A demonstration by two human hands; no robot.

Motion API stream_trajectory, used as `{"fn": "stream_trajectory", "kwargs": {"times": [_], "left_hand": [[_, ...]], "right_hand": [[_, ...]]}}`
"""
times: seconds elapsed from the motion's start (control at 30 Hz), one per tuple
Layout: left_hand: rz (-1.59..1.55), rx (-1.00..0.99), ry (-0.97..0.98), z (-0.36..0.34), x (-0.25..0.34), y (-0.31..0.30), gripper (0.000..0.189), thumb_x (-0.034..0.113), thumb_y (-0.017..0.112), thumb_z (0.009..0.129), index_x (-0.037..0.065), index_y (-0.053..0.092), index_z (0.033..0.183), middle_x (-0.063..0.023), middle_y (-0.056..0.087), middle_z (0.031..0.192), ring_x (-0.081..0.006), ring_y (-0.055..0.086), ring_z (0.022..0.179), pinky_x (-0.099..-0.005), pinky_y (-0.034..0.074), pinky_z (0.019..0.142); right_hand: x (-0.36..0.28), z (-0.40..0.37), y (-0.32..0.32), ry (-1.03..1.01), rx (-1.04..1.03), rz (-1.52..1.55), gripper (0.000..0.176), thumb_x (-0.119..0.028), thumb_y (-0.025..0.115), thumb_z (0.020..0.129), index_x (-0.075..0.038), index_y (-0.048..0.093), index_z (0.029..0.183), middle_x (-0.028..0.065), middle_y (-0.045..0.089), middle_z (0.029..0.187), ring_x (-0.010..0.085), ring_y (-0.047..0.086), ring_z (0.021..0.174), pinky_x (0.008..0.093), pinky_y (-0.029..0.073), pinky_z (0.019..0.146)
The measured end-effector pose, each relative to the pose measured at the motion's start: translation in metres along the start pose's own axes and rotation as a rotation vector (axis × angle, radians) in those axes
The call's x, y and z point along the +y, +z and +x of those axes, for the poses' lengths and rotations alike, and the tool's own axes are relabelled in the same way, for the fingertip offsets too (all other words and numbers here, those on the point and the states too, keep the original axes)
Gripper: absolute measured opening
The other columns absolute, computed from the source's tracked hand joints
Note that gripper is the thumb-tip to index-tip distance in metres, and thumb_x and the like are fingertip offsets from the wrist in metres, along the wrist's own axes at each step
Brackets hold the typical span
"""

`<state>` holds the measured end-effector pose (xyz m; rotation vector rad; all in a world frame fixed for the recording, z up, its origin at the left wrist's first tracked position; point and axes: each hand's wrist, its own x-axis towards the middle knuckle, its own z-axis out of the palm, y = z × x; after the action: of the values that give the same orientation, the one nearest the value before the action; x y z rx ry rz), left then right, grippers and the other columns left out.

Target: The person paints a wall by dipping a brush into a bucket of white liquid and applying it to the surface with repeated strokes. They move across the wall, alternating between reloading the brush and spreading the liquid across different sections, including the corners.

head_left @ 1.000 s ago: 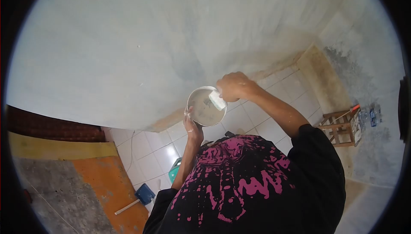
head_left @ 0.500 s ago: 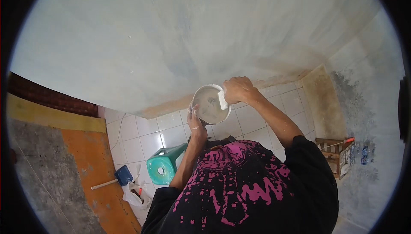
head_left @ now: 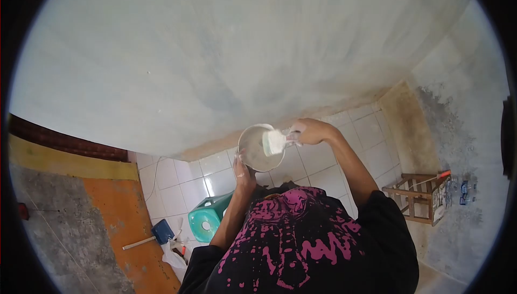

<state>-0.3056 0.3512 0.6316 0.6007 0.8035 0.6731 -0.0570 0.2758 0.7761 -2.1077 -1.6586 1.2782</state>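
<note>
My left hand [head_left: 244,174] grips the near left side of a round pale bucket [head_left: 250,160], fingers over its rim. Greyish-white liquid lies inside the bucket, which is held up over the tiled floor close to the wall. A wide paintbrush [head_left: 274,142] with white-coated bristles is in my right hand [head_left: 312,131], closed around its handle. The bristles overlap the right part of the bucket's opening in this view, pointing left.
A pale, patchy wall [head_left: 215,51] fills the view ahead. Left of me are a green plastic stool [head_left: 207,224], a blue dustpan [head_left: 162,231] and a white plastic bag [head_left: 173,255]. A wooden frame [head_left: 414,193] with an orange-handled tool [head_left: 444,174] stands right.
The brush has turned and moved away from the bucket's right rim, so its broad white face shows. My right hand and the bucket sit lower in view; the camera has shifted slightly.
</note>
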Motion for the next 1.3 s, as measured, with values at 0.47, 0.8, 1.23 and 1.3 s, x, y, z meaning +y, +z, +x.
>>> {"fn": "stream_trajectory", "kwargs": {"times": [0.47, 0.8, 1.23, 1.3], "left_hand": [[-0.062, -0.027, 0.038, -0.008, 0.016, 0.018, 0.054, 0.039, 0.056, 0.090, 0.008, 0.044, 0.133, -0.0131, 0.054, 0.125, -0.0282, 0.056, 0.112, -0.0458, 0.050, 0.089], [-0.030, 0.069, 0.116, -0.020, 0.032, 0.039, 0.051, 0.030, 0.061, 0.090, 0.008, 0.046, 0.134, -0.0113, 0.055, 0.121, -0.0256, 0.061, 0.105, -0.0374, 0.058, 0.072], [-0.037, 0.080, 0.064, -0.022, 0.026, 0.036, 0.056, 0.033, 0.064, 0.088, 0.004, 0.047, 0.133, -0.0112, 0.057, 0.117, -0.0237, 0.060, 0.104, -0.0384, 0.056, 0.078], [-0.047, 0.078, 0.081, -0.021, 0.026, 0.035, 0.055, 0.032, 0.064, 0.088, 0.004, 0.047, 0.133, -0.0116, 0.057, 0.117, -0.0240, 0.059, 0.105, -0.0394, 0.054, 0.081]], "right_hand": [[0.005, -0.028, 0.021, -0.176, 0.484, 0.296, 0.036, -0.031, 0.072, 0.081, 0.004, 0.065, 0.084, 0.0107, 0.058, 0.067, 0.0146, 0.046, 0.062, 0.0344, 0.039, 0.059], [-0.068, -0.039, -0.014, 0.022, 0.416, -0.278, 0.026, -0.021, 0.070, 0.070, 0.003, 0.069, 0.081, 0.0205, 0.068, 0.080, 0.0328, 0.067, 0.078, 0.0391, 0.052, 0.070], [-0.097, 0.006, -0.008, 0.114, 0.136, -0.608, 0.020, -0.011, 0.067, 0.059, -0.003, 0.072, 0.077, 0.0171, 0.069, 0.074, 0.0321, 0.068, 0.071, 0.0400, 0.053, 0.063], [-0.099, 0.010, -0.013, 0.124, 0.122, -0.610, 0.021, -0.010, 0.067, 0.059, -0.003, 0.072, 0.078, 0.0173, 0.069, 0.076, 0.0322, 0.068, 0.072, 0.0403, 0.053, 0.064]]}}
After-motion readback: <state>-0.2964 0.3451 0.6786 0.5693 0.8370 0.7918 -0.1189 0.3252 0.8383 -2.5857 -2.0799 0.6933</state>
